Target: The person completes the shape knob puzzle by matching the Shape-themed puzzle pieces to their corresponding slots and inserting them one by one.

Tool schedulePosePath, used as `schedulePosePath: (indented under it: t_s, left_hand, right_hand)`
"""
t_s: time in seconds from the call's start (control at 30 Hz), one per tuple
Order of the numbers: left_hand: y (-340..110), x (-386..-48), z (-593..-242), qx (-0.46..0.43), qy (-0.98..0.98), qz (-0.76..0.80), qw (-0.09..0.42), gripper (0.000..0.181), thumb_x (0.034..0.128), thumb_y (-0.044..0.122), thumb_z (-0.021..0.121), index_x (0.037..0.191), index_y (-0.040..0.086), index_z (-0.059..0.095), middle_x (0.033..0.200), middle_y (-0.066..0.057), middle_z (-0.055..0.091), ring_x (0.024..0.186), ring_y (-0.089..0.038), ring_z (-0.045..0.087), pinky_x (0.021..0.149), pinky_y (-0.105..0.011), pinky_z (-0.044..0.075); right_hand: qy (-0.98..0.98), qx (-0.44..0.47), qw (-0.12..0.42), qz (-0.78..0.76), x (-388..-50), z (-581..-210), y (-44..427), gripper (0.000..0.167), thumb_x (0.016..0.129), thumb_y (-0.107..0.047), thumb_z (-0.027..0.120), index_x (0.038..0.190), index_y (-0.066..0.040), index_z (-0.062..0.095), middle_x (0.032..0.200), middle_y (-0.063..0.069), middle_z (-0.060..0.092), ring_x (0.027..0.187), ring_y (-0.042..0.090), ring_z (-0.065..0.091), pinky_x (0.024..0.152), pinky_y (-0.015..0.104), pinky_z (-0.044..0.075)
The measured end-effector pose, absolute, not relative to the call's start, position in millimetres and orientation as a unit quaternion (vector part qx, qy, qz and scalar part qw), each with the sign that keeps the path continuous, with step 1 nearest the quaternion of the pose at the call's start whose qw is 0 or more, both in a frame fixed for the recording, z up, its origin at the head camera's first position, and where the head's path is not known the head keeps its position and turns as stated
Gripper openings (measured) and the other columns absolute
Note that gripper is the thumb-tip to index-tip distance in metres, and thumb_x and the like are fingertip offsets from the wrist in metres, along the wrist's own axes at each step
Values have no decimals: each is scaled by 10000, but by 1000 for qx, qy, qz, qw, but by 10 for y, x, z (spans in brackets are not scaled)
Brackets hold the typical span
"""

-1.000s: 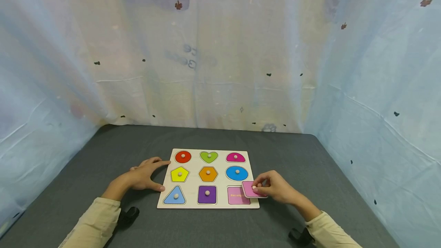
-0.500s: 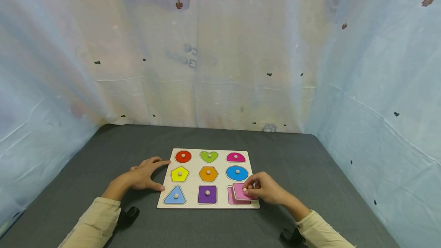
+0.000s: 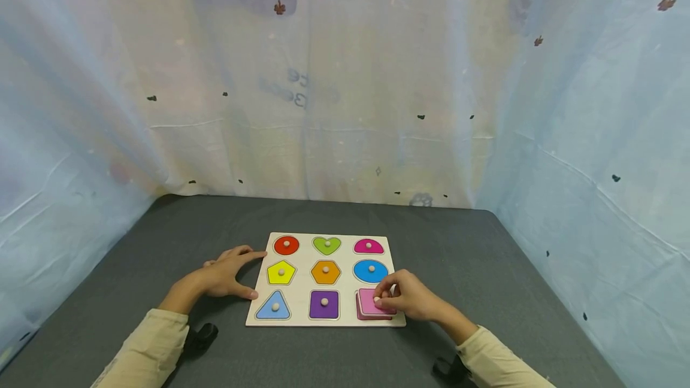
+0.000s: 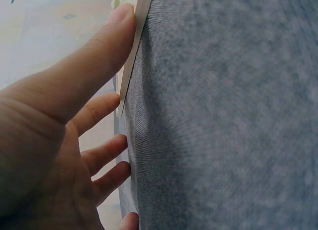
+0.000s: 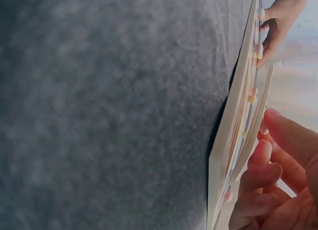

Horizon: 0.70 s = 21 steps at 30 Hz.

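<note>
A pale wooden knob puzzle board (image 3: pixel 347 283) lies on the grey cloth. My right hand (image 3: pixel 412 298) pinches the small knob of a pink rectangular puzzle piece (image 3: pixel 368 300) between thumb and fingertips. That piece hovers over the pink recess at the board's near right corner and covers most of it. In the right wrist view the piece (image 5: pixel 255 125) is slightly tilted and raised above the board (image 5: pixel 221 155). My left hand (image 3: pixel 223 274) is spread at the board's left edge; its thumb (image 4: pixel 112 36) and index finger touch that edge.
Several other knobbed pieces sit in their recesses, among them a purple square (image 3: pixel 324 311), a blue oval (image 3: pixel 371 266) and an orange hexagon (image 3: pixel 326 278). A dark grey cloth (image 3: pixel 302 358) covers the table. Pale patterned curtains (image 3: pixel 345 88) hang behind and at both sides.
My right hand has moved left with the pink rectangle, from the board's right edge to over the pink recess, hiding the printed word there. The left hand and the board stay put.
</note>
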State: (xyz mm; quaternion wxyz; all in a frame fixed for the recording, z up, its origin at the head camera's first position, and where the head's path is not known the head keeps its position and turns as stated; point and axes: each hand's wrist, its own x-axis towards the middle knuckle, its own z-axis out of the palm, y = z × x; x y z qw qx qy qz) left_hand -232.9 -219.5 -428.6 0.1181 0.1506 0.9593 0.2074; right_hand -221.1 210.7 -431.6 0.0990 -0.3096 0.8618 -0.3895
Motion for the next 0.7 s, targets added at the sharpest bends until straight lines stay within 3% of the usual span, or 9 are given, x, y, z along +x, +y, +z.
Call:
schedulePosePath:
  t_s: [0.7]
  left_hand:
    - [-2186, -2333, -4300, 143, 960, 208, 123, 988, 739, 496, 870, 1548, 165, 410, 1540, -256, 338, 1382, -514, 319, 972, -804, 265]
  right_hand:
    - [869, -304, 116, -374, -2224, -4355, 2054, 96, 893, -131, 772, 854, -48, 743, 706, -15, 576, 571, 43, 449, 538, 168, 390]
